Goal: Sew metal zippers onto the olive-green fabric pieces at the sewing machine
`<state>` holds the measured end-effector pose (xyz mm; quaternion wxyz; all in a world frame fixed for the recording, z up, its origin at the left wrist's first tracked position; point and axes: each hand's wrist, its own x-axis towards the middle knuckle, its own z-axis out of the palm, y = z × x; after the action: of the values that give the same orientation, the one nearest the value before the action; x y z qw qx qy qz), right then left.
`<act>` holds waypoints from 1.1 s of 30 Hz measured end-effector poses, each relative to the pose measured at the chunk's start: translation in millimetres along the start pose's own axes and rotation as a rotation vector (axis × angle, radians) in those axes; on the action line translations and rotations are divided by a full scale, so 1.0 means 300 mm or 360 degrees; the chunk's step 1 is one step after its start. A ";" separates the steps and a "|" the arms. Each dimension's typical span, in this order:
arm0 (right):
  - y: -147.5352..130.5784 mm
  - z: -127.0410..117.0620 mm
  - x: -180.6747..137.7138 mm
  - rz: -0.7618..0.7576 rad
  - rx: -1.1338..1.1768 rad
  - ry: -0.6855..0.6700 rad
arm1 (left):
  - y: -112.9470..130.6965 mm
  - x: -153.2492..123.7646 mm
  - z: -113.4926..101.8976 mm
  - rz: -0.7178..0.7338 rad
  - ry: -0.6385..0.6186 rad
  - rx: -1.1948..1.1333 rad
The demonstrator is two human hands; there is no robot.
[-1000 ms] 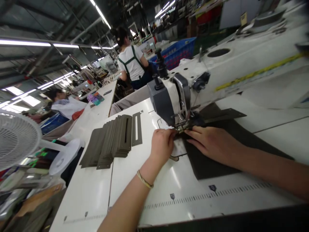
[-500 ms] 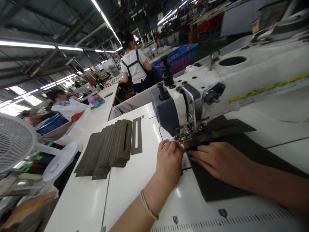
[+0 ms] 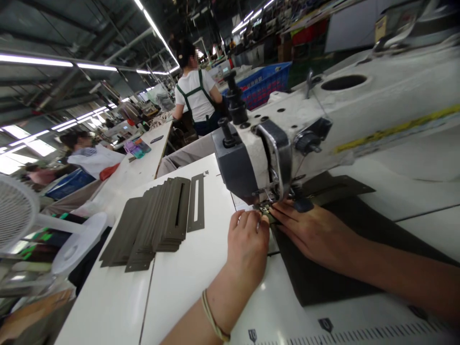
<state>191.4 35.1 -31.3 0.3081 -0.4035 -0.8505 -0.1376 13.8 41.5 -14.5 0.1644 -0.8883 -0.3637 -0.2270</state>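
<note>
- The dark panel (image 3: 309,285) lies at the lower right of the frame, its upper left corner beneath the machine's needle area.
- A slotted strip (image 3: 354,184) lies along the panel's upper edge, right of center, reaching out beyond the machine head.
- The right hand (image 3: 316,232) rests on the panel with fingers stretched and close together, tips beside the needle area; whether they pinch anything cannot be told.
- The left hand (image 3: 247,244), at center, has its fingers curled, tips just left of the needle area; what they hold, if anything, is hidden.
- The sewing machine (image 3: 239,167) stands over the fingertips, its arm running to the upper right.
- Left of center, a fanned stack of dark pieces (image 3: 154,220) lies on the white table (image 3: 187,287), a single slotted piece (image 3: 201,206) just beside it.
- A white fan (image 3: 17,211) stands at the left edge.
- At upper center, a co-worker (image 3: 199,98) in a white top is near a blue basket (image 3: 268,84).
</note>
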 end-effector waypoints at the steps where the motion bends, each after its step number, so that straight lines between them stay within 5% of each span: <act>1: 0.002 -0.002 0.002 -0.0010 0.0004 0.0004 | 0.000 0.002 0.000 0.0008 -0.0014 0.0005; 33: 0.041 0.048 0.011 0.0020 0.0118 0.0047 | -0.037 0.002 0.056 -0.0049 0.0076 -0.0150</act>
<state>193.4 51.9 -40.5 0.3362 -0.3949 -0.8479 -0.1099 11.1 57.1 -27.0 0.1277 -0.8837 -0.3623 -0.2674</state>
